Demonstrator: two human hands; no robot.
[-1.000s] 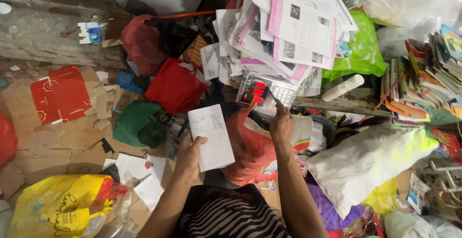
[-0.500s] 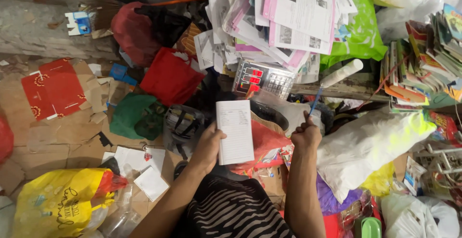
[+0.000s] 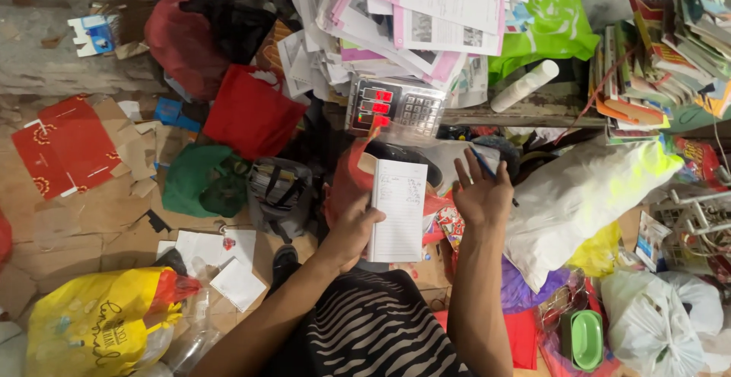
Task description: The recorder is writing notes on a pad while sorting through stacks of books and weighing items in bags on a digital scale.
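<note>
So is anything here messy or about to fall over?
Yes. The stack of papers above the scale is fanned out and askew, with sheets hanging over its edge. Flattened cardboard and loose white sheets lie scattered on the floor. The left hand holds a notepad; the right hand holds a pen.

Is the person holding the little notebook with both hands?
No, only the left hand grips the small notebook; the right hand is off to its side, holding a blue pen.
</note>
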